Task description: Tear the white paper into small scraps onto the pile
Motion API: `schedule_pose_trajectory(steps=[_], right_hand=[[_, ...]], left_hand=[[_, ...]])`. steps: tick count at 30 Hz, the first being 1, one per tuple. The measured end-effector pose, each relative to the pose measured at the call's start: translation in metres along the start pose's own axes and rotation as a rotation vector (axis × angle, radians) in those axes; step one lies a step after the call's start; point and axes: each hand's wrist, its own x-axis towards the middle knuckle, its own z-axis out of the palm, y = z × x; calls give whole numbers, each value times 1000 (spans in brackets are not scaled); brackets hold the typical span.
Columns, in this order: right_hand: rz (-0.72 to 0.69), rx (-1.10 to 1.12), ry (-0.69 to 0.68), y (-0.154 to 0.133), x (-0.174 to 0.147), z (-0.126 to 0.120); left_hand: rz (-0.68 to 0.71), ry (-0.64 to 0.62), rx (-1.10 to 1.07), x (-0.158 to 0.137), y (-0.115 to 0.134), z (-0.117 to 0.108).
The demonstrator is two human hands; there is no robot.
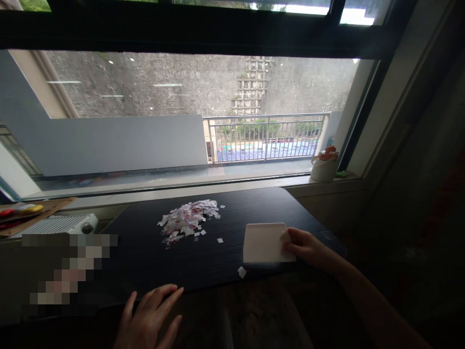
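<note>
My right hand grips the right edge of a pale rectangular box-like piece, thumb in front. Whether this piece is hollow or flat I cannot tell. It is held over the right half of the dark table. Left of it lies a loose heap of small cut paper squares, whitish with some pink. A few stray off the heap, and one paper square rests by the table's front edge. Near that same edge, lower left, my left hand is open, fingers spread, holding nothing.
Behind the table runs a windowsill under a large window. A white pot-like container with orange stuff on top stands on the sill at right. To the left are a white ribbed appliance and cardboard with red and yellow items.
</note>
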Motion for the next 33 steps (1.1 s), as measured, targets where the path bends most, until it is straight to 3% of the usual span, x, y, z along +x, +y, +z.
schedule_pose_trajectory(steps=[10, 16, 19, 23, 28, 33], right_hand=[[30, 6, -70, -4, 2, 9], [43, 37, -146, -12, -7, 2], [-26, 4, -23, -11, 5, 6], [-127, -48, 163, -7, 41, 28], [-156, -74, 89, -6, 76, 52], [-132, -131, 86, -4, 55, 27]], left_hand=[[2, 14, -19, 0, 0, -2], [23, 91, -30, -4, -8, 16], [30, 141, -30, -6, -9, 23], [37, 116, -30, -4, -4, 13], [47, 80, -17, 1, 3, -4], [46, 89, -25, 1, 6, -1]])
